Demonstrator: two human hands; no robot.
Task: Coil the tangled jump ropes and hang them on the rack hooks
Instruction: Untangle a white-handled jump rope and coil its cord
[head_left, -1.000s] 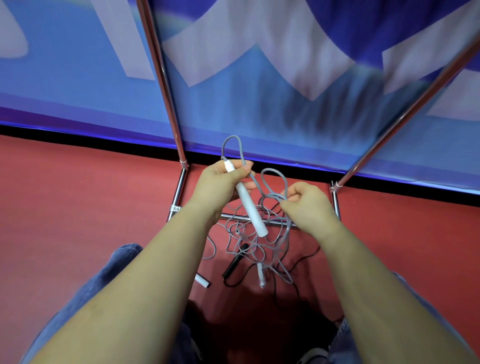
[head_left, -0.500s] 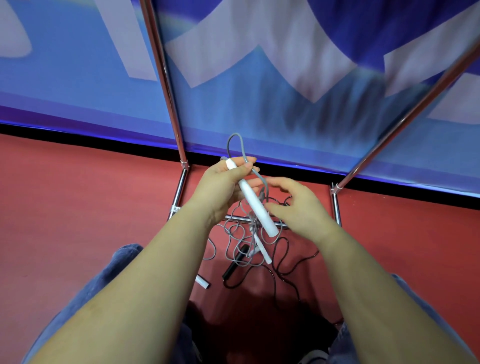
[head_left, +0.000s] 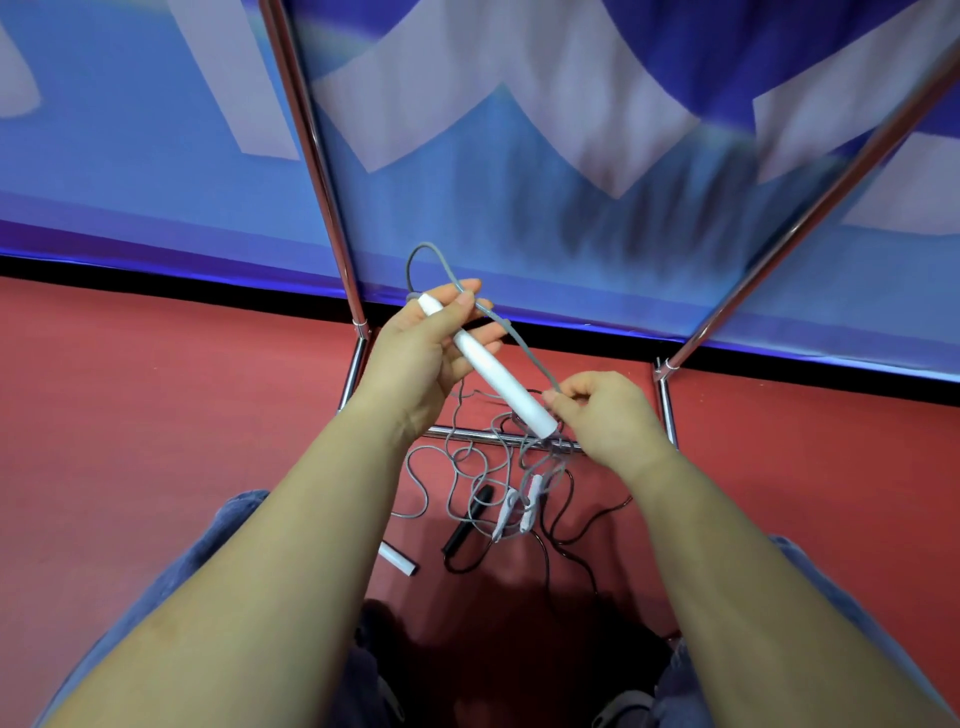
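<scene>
My left hand (head_left: 426, 353) grips a white jump-rope handle (head_left: 496, 375) that slants down to the right. A grey rope (head_left: 524, 345) loops out of the handle's top end and runs down to my right hand (head_left: 605, 415), which pinches it by the handle's lower tip. Below my hands a grey tangle (head_left: 478, 467) hangs to the red floor, with two more white handles (head_left: 519, 506) dangling in it. A black rope with a black handle (head_left: 467, 519) lies under the tangle. Another white handle (head_left: 397, 558) lies on the floor. No rack hooks are in view.
The chrome rack frame stands ahead: a left pole (head_left: 311, 150), a right slanted pole (head_left: 810, 208) and a low crossbar (head_left: 457, 432). A blue and white banner wall (head_left: 519, 130) rises behind it. My knees in blue jeans (head_left: 228, 535) are at the bottom.
My right hand has let go of the loose loops, reached in and taken the grey rope near the handle's lower tip. The tangle hangs lower and two white handles now dangle side by side.
</scene>
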